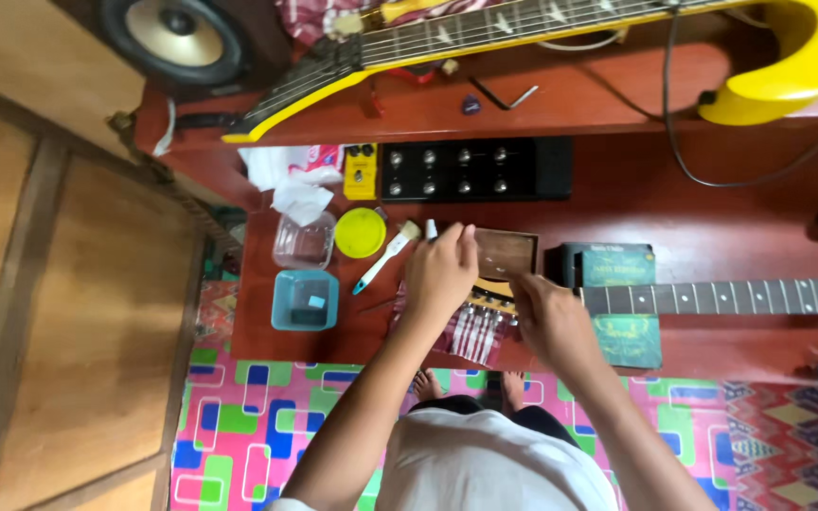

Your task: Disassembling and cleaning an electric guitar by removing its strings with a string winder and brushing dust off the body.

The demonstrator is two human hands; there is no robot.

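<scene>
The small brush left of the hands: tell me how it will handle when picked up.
The small brush looks slim, so probably light. Its white and blue handle seems rigid; the pale bristles likely flex. Lying flat on the red table, it seems unlikely to tip.

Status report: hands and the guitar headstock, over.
Left hand resting on headstock, grip unclear. Right hand at the tuners, grip unclear. Brush lies just left, clear of both hands.

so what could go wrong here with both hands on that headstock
1. The left hand and right hand work at the headstock, which seems propped on stacked books; a hard push might shift the neck.
2. The brush and yellow lid lie close to the left hand and could get knocked off.
3. The yellow guitar overhangs the shelf above and may slip if bumped.
</scene>
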